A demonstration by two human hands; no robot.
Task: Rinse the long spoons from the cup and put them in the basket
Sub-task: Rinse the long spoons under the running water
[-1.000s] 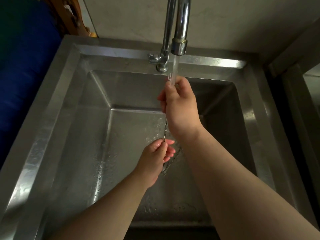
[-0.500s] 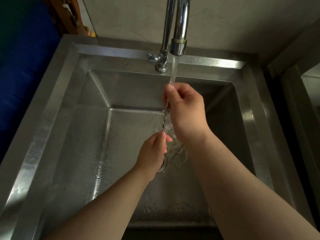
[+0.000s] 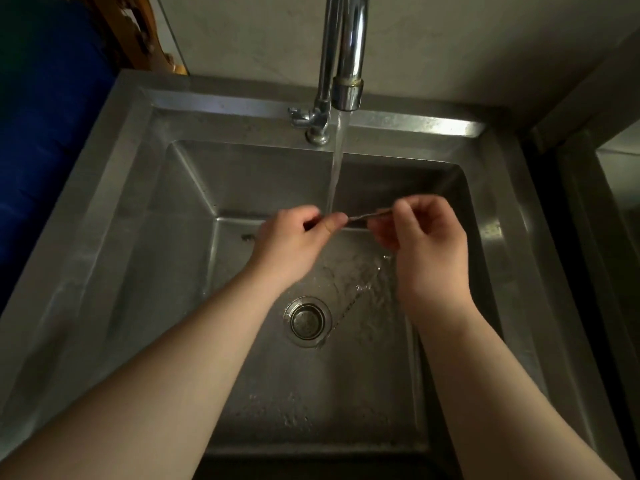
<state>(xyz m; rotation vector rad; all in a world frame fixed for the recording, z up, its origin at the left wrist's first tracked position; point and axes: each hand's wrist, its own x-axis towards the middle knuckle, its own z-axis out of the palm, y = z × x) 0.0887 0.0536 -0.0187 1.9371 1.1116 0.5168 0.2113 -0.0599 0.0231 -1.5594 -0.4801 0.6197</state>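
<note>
A thin long metal spoon [image 3: 363,215] lies level between my two hands over the steel sink [image 3: 145,209]. My left hand [image 3: 294,237] pinches its left end and my right hand [image 3: 426,237] pinches its right end. Only a short stretch of the handle shows between the fingers; both ends are hidden. The water stream [image 3: 335,168] from the tap [image 3: 348,88] falls just left of the visible stretch, at my left fingertips. Another long spoon [image 3: 356,296] with a twisted handle lies on the wet sink floor, right of the drain [image 3: 306,322]. No cup or basket is in view.
The tap's valve [image 3: 311,121] sits on the sink's back ledge. A blue object [image 3: 41,150] stands to the left of the sink. A dark gap and a steel surface [image 3: 616,188] lie to the right. A wall rises behind the tap.
The spoon has turned from upright to level. My left hand rose and moved left, my right hand dropped and moved right. The drain, earlier hidden by my left hand, now shows.
</note>
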